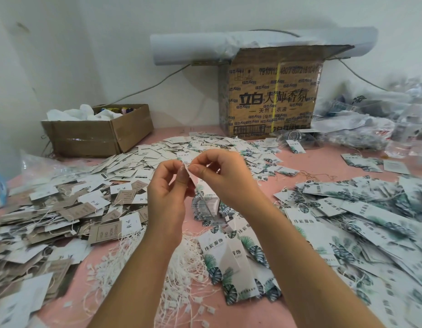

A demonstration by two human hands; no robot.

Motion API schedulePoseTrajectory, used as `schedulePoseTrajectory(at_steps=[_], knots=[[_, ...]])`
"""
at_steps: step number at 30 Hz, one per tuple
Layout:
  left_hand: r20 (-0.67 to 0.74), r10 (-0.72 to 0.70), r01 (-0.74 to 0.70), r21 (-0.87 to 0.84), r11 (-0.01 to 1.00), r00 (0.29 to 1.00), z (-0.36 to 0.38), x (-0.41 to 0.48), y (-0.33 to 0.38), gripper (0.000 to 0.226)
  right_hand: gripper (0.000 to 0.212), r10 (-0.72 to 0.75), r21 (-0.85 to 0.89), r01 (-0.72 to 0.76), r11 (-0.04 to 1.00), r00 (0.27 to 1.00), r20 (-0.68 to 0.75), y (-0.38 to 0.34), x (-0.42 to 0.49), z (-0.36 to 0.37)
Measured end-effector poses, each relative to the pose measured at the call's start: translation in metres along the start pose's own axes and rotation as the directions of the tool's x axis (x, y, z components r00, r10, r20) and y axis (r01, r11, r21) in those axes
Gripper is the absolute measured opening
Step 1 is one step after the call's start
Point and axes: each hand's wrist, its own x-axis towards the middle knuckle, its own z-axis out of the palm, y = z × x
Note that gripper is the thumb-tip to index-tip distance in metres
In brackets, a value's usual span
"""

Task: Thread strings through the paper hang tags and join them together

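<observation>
Both hands are raised above the pink table. My left hand pinches the top of a small set of paper hang tags that hangs down between the hands. My right hand pinches a thin white string end right at the tags' top edge. Below my wrists lies a tangle of white strings with small plastic locks. Leaf-printed tags lie beside it.
Brown and white tags are heaped at the left, small white tags at the back, leaf-printed strung tags at the right. An open low box and a tall printed carton stand by the wall, plastic bags at far right.
</observation>
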Motion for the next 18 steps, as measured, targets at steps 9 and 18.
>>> schedulePoseTrajectory(at_steps=[9, 18], knots=[[-0.193, -0.047, 0.009, -0.193, 0.981, 0.98, -0.001, 0.005, 0.001, 0.03, 0.022, 0.336, -0.152, -0.31, 0.939, 0.921, 0.198, 0.025, -0.001, -0.037], [-0.262, -0.055, -0.005, -0.22, 0.975, 0.963, -0.01, 0.009, 0.007, 0.024, 0.019, 0.371, -0.116, -0.365, 0.924, 0.928, 0.026, 0.039, -0.001, -0.058]])
